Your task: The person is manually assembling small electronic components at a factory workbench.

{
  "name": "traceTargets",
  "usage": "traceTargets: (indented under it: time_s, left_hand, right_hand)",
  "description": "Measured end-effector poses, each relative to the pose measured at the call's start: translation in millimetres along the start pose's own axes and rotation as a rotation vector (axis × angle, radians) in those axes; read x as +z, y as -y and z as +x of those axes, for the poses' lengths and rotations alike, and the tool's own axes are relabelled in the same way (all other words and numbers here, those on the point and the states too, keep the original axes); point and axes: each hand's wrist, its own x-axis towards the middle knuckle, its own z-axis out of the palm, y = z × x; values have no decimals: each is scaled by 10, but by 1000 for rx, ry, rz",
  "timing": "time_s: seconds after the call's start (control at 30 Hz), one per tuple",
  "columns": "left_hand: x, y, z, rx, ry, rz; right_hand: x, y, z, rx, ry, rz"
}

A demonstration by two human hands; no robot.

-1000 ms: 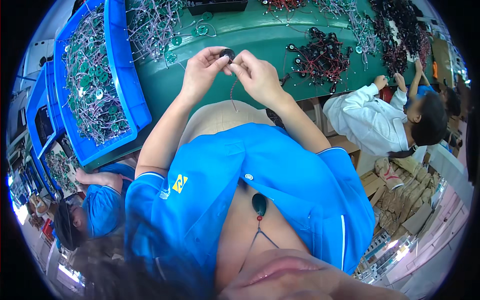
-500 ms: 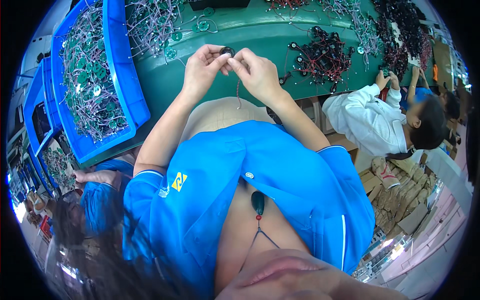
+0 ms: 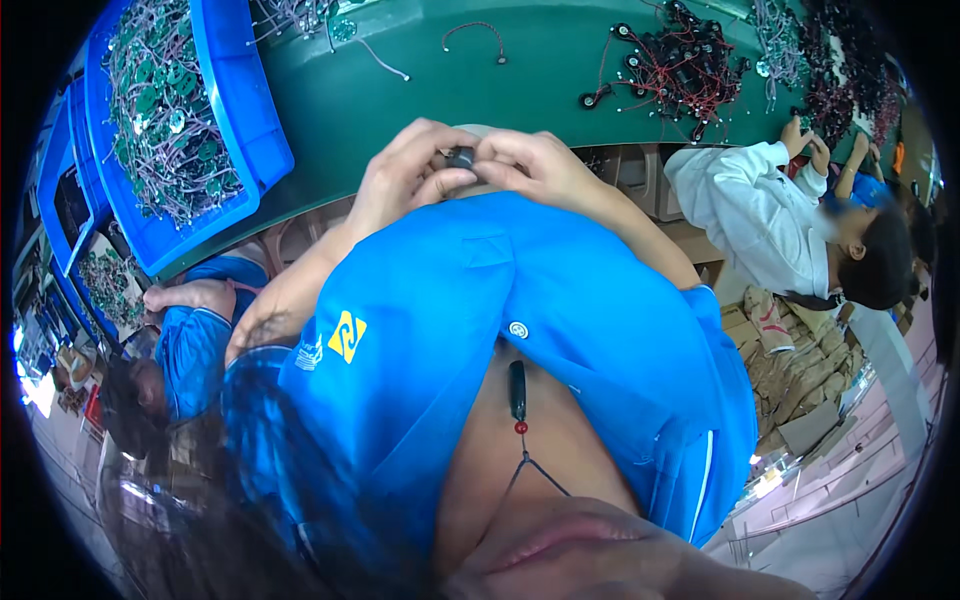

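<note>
Close against my blue shirt, at the near edge of the table, both hands are together around a small black round part [image 3: 461, 157]. My left hand [image 3: 408, 172] is closed on it, with the thumb below and the fingers curled above. From the other side, my right hand [image 3: 537, 166] pinches the same part with its fingertips. The fingers cover much of it, so its exact kind cannot be made out. Beyond the hands, a short twisted reddish wire [image 3: 475, 26] with small end connectors lies on the green table [image 3: 420, 115].
A blue bin [image 3: 265, 130] of green discs with wires stands at the left. Black round parts with red wires [image 3: 685, 65] are heaped at the right, with a wired green-disc pile [image 3: 778, 45] beyond. A co-worker in a white hoodie [image 3: 745, 205] sits at right; another person [image 3: 195, 340] is at left.
Both hands have come nearer my body with the black part, and the view has shifted. The twisted wire that hung below my hands no longer shows there; one is visible on the table.
</note>
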Motion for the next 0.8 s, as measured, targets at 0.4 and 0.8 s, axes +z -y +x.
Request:
traceTargets:
  time_s: [0.4,0.8]
  left_hand:
    - [99,81,-13,-332,-201,-744]
    - [158,166,-3,-249,-166,-478]
  right_hand:
    - [264,38,-45,-118,-360,-6]
    - [230,32,99,-69,-388,-77]
